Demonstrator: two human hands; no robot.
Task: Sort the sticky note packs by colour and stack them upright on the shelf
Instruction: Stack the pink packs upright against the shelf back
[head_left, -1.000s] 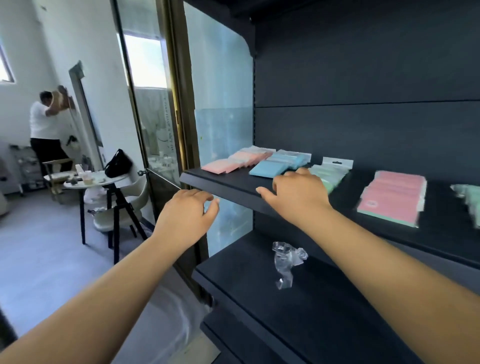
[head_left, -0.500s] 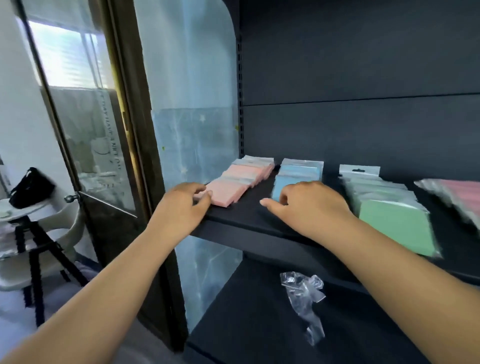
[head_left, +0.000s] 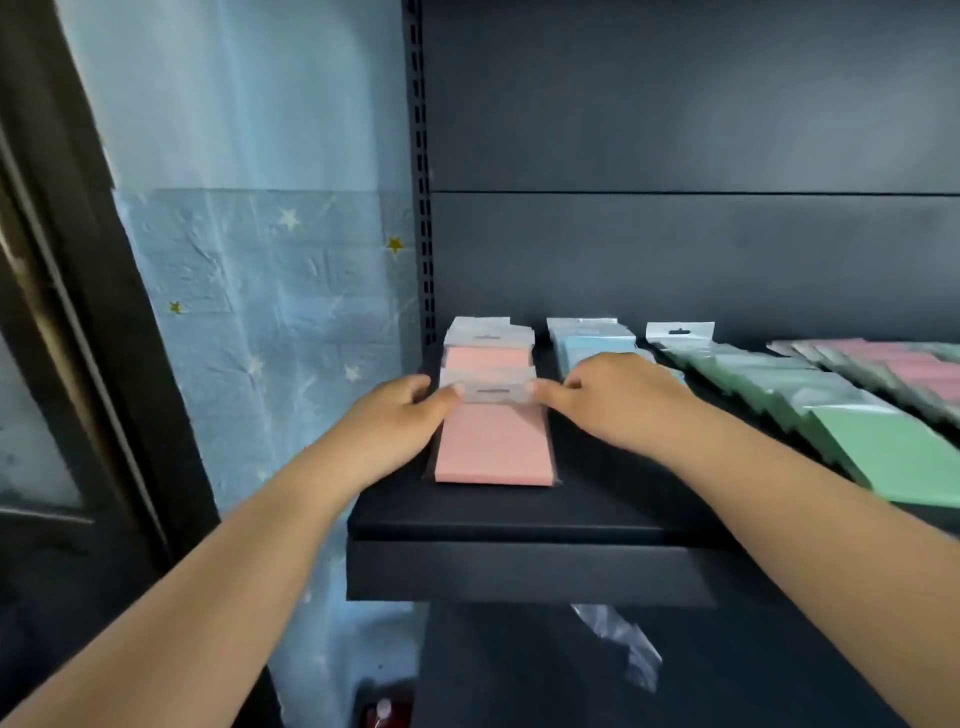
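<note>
Hands meet at the front pink pack (head_left: 493, 447), one at each end of its clear header strip. The left hand (head_left: 395, 415) has its fingers curled in, thumb and forefinger pinching the strip's left end. The right hand (head_left: 618, 400) mirrors it, fingertips closed on the right end, knuckles up and the other fingers bent under. Both grips are narrow, closed down to the thin film.

The pack is a flat rectangle of matte salmon-pink paper sealed in glossy plastic, with a slotted hang tab in the header. It lies flat near the front left corner of the shelf (head_left: 519, 525), its lower edge close to the lip, and it reaches from between the two hands toward the viewer. Behind it more pink packs (head_left: 488, 353) lie overlapped like shingles, running back to the rear panel.

Just right of these, partly hidden by the right hand, is a row of blue packs (head_left: 592, 343). Further right, green packs (head_left: 883, 452) fan forward in a long overlapping row, and at the far right edge lie blurred mixed pink and green packs (head_left: 893, 364).

The shelf is dark matte metal with a folded front edge. On the lower shelf lies a crumpled clear wrapper (head_left: 623, 644). Left of the unit hangs pale blue star-printed sheet (head_left: 249, 291).
</note>
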